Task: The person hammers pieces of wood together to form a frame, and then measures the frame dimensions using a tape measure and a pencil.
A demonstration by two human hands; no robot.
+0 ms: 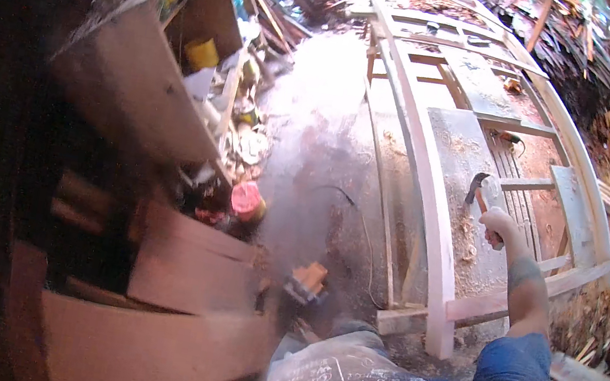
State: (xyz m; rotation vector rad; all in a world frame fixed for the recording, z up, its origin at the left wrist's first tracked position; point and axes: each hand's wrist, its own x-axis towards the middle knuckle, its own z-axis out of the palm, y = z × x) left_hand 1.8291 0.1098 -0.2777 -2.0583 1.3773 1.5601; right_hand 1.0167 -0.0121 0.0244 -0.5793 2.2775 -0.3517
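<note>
A: What is held in the right hand [499, 228]?
B: A hammer with a dark claw head and an orange-red handle [479, 194] is held there. The handle is gripped tight by curled fingers.

A: Where is the hammer seen?
B: It is seen over a flat grey board [452, 144], inside a long frame made of pale wooden beams [434, 261]. Whether the board is touched by the head cannot be told.

A: What about the left hand?
B: It cannot be seen, so whether anything is held in it cannot be told.

A: What is found on the board?
B: Curly bits of tan shaved wood [467, 232] are scattered on it, some near the hammer.

A: And farther up the frame?
B: A small orange-and-dark tool [509, 137] can be seen there, past the hammer.

A: What is seen to the left of the frame?
B: A thin dark cord [370, 243] is stretched along the floor [306, 134]. A blurry orange-and-black thing [309, 278] is seen near the person's shirt [354, 380]. Farther off, a round tub with a pink top [246, 201] is set near a big brown wooden box [141, 82]. Something yellow [201, 54] is kept inside the box.
</note>
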